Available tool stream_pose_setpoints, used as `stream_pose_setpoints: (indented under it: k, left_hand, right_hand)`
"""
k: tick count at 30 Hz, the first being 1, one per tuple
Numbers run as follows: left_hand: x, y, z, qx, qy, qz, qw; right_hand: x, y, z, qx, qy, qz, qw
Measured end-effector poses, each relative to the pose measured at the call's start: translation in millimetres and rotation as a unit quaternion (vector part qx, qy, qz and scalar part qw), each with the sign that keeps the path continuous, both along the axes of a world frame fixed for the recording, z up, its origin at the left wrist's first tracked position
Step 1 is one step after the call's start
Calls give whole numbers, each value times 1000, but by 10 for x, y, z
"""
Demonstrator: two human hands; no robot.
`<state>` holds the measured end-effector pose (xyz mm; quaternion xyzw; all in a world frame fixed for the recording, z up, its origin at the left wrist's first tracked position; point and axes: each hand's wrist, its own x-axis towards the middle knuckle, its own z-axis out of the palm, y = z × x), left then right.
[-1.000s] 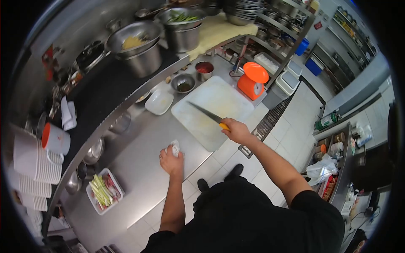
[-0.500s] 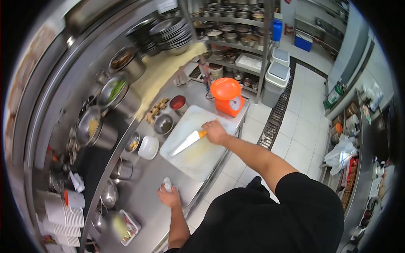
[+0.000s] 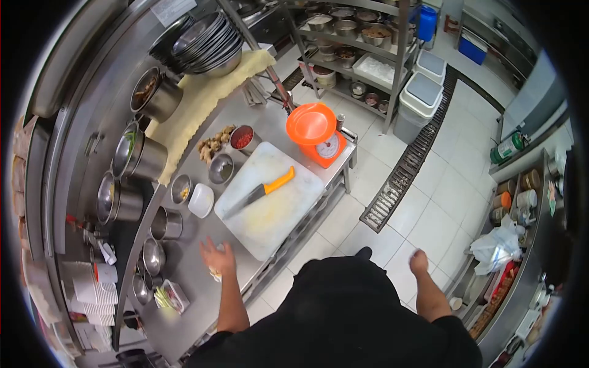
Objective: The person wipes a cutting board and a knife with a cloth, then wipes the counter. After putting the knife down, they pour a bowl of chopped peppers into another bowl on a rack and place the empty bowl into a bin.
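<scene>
My left hand (image 3: 219,259) is over the steel worktop with its fingers spread. A crumpled white cloth or paper (image 3: 215,273) shows partly beneath its palm. Away from the counter, my right hand (image 3: 419,262) hangs over the floor at my side, its fingers curled in and nothing visible in them. On the white cutting board (image 3: 288,211) lies a knife (image 3: 264,191) with an orange handle, blade toward the left. A yellowish stain marks the board.
Behind the board stand an orange scale (image 3: 322,147), a pot of chopped red food (image 3: 244,139) and ginger (image 3: 215,144). A white tub (image 3: 201,200) and metal bowls (image 3: 221,168) line the left side. Across the aisle runs another counter (image 3: 518,270); a drain grate (image 3: 405,172) crosses the floor.
My right hand has let go of the knife, left it on the board and swung back to my side. The fingers of my left hand have opened from around the white cloth or paper.
</scene>
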<state>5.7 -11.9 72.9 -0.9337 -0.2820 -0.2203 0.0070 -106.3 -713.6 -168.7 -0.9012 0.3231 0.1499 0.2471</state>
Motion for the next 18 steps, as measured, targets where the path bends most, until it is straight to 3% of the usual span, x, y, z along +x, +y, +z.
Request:
stream_pose_setpoints:
  k: [1,3,5,6,7,8,9,10,13,16,17,18]
  left_hand:
    - [253,-157,10,-15,-33,-39,999]
    - [887,-484,35,-71,-67,-129,987]
    - [1557,-886,147,-169,-43,-174,969]
    - [1879,-1063,229,-224,-21,-168,960]
    - [2173,-1123,231,-207,-22,-178,962]
    - [2451,-1149,182,-190,-21,-188,963]
    - [2793,-1095,85,-210,-7,-160,964]
    - [3056,-993,-50,-231,9,-134,964]
    - [3621,-863,-278,-190,53,-66,978]
    - [3821,-890,-448,-182,30,-51,982]
    - [3868,-970,-447,-180,31,-28,983]
    - [3910,-1017,-477,-161,11,1,987]
  right_hand:
    - [-247,-340,-229,-22,2,-56,998]
    - [-542,-724,-124,6,2,-146,989]
    - [-849,-1225,-743,32,45,-179,982]
    - [-1001,-1477,-1235,42,61,-168,983]
    - [-1061,-1546,-1263,55,108,11,993]
    - [-678,-1160,-598,209,81,-299,928]
    - [-526,-1056,-524,264,84,-326,904]
    - [-405,-964,-521,316,58,-341,884]
    - [218,-510,-54,341,46,-302,889]
    - [826,-313,552,325,43,-204,922]
    - [947,-350,580,260,24,-155,953]
    - [886,-546,281,326,16,-189,926]
